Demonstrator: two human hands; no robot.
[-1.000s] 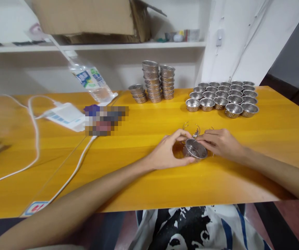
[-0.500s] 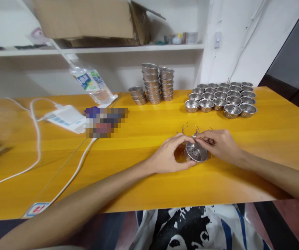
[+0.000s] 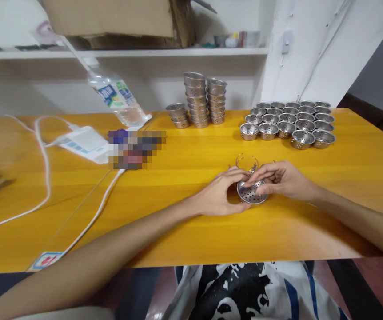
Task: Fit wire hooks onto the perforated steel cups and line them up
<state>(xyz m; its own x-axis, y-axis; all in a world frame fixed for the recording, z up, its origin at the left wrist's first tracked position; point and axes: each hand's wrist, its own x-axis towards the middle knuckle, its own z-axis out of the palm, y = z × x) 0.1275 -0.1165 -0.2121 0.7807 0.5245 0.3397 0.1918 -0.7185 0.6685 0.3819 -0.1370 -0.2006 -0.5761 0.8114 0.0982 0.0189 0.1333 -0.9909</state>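
A perforated metal strainer basket (image 3: 252, 195) sits low over the yellow table, its opening tilted toward me. My left hand (image 3: 223, 192) grips it from the left, thumb near the front rim and fingers around the far side. Over the opening, my right hand (image 3: 276, 180) has its fingertips curled at the far rim and the thumb at the right inside; whatever thin part they hold is hidden. Just behind the basket lie several thin bent metal wires (image 3: 255, 165), partly covered by my fingers.
Rows of strainer baskets (image 3: 286, 129) stand at the back right, with stacked baskets (image 3: 196, 100) left of them. A clear bottle (image 3: 120, 100), a white box-like device (image 3: 86, 144) and white cables (image 3: 47, 166) occupy the left. Overhead, a cardboard box (image 3: 118, 20) rests on a shelf.
My right fingers have shifted from pinching at the far rim to reaching over the basket's opening, thumb now apart from the fingertips. My left hand keeps its hold. The view has shifted slightly.
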